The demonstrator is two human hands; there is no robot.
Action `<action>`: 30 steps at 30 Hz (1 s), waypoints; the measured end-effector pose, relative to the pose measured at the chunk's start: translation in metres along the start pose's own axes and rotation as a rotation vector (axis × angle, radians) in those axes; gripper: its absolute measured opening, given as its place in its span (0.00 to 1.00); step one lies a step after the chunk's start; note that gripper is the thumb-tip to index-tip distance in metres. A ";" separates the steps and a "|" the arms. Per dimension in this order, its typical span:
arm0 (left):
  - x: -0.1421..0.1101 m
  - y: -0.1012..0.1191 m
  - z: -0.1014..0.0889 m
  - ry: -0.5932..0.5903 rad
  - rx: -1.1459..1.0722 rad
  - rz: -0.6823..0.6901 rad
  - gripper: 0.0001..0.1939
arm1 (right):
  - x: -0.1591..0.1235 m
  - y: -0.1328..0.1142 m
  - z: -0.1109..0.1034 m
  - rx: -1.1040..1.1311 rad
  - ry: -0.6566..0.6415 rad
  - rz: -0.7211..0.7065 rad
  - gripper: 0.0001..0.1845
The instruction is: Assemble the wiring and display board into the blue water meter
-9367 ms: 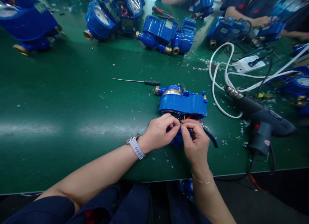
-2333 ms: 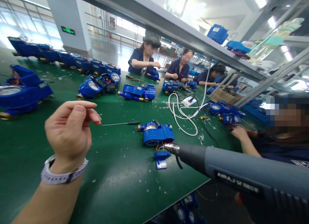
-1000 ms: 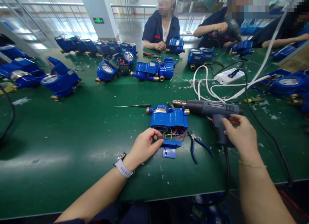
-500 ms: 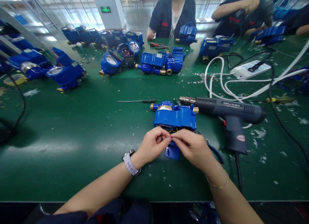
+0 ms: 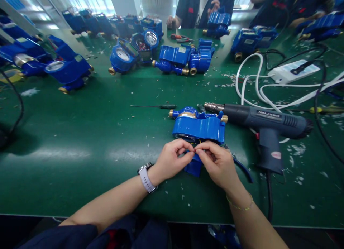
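In the head view a blue water meter with brass pipe ends lies on the green bench in front of me. Thin yellow wire comes out from its near side to my fingertips. My left hand is closed in a pinch at this wire. Close against it, my right hand pinches too, the fingertips of both nearly touching. What exactly sits between the tips is tiny and mostly covered. Under the hands a blue flap rests on the bench. A curved dark-blue handle sticks out beyond my right hand.
A heat gun lies at the right, its nozzle near the meter. Behind it are white cables and a power strip. A thin screwdriver lies left of the meter. Several more blue meters stand farther back, where co-workers sit.
My view has tilted down and shifted slightly, so the bench items sit differently in the picture. Both hands keep their pinch by the meter. Across the bench, a co-worker's hand has risen beside a meter.
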State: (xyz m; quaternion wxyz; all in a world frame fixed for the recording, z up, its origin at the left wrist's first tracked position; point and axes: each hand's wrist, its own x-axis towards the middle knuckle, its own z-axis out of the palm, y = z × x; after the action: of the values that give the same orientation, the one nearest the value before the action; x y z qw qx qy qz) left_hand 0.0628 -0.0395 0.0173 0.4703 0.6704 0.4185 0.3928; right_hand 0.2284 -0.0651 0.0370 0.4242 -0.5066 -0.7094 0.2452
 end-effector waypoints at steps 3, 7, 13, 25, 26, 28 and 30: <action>-0.002 0.002 -0.002 0.068 0.104 0.119 0.05 | -0.001 -0.001 0.000 -0.015 0.000 -0.040 0.06; -0.003 0.003 -0.012 0.142 0.097 0.113 0.06 | -0.001 -0.002 -0.001 -0.046 -0.002 -0.080 0.07; -0.003 -0.002 -0.016 0.063 0.138 0.151 0.04 | -0.001 -0.004 0.001 -0.071 -0.003 -0.130 0.07; -0.006 -0.005 -0.014 0.035 0.168 0.110 0.04 | -0.001 0.000 0.003 -0.095 -0.027 -0.188 0.06; -0.007 -0.006 -0.015 0.033 0.169 0.096 0.04 | -0.001 0.000 0.003 -0.094 -0.024 -0.189 0.06; -0.008 -0.008 -0.017 0.038 0.159 0.059 0.04 | -0.001 -0.001 0.002 -0.093 -0.021 -0.183 0.07; -0.007 -0.009 -0.017 0.041 0.132 0.026 0.04 | -0.001 -0.002 0.002 -0.094 -0.020 -0.173 0.07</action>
State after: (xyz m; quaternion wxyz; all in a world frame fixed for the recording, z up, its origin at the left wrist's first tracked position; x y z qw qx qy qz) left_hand 0.0430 -0.0393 0.0124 0.4112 0.6971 0.4443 0.3841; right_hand 0.2259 -0.0665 0.0368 0.4124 -0.4604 -0.7653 0.1793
